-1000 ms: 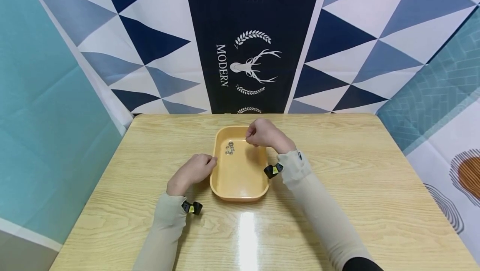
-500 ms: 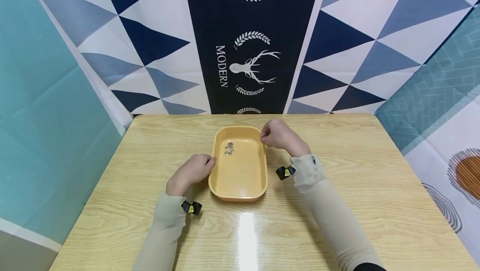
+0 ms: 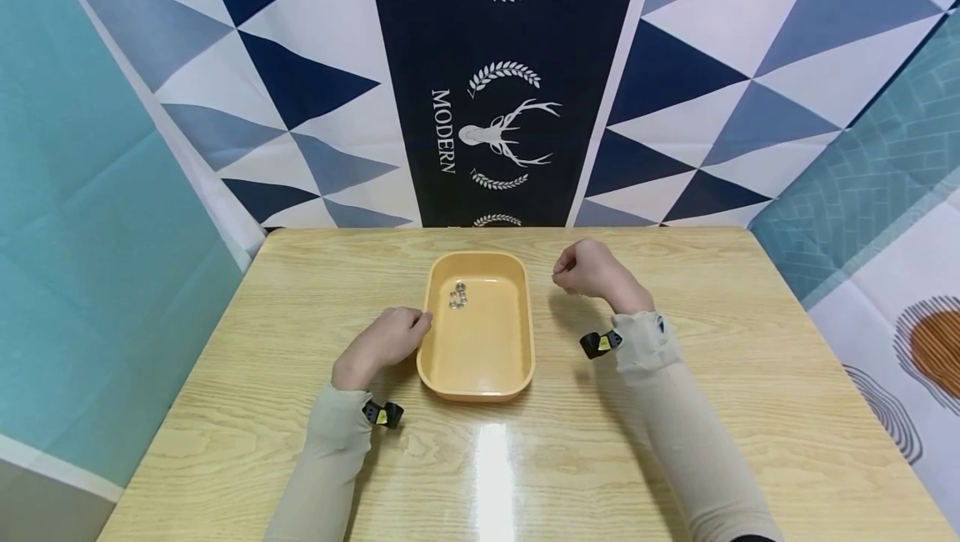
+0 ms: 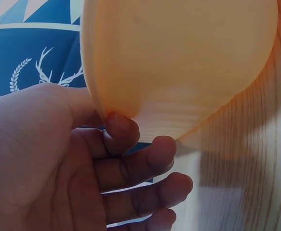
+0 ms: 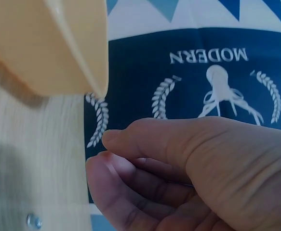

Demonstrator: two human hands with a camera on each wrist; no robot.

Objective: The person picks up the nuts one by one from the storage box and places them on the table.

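Note:
A yellow-orange plastic tray stands on the table, with several small shiny metal pieces, perhaps nuts, near its far left corner. My left hand grips the tray's left rim. In the left wrist view its index fingertip touches the outer wall, while the thumb goes behind the rim. To the right of the tray, my right hand hovers above the table. Its thumb and index fingertips come close together; whether something tiny is between them is not clear. One small shiny piece shows on the table in the right wrist view.
The wood-grain table stretches out around the tray. Behind it hangs a patterned cloth with triangles and a deer motif. A teal cloth stands along the left side.
My right hand has moved right from above the tray, past its right rim, to over the bare wood. My left hand stays at the left rim. The pieces in the tray look unchanged.

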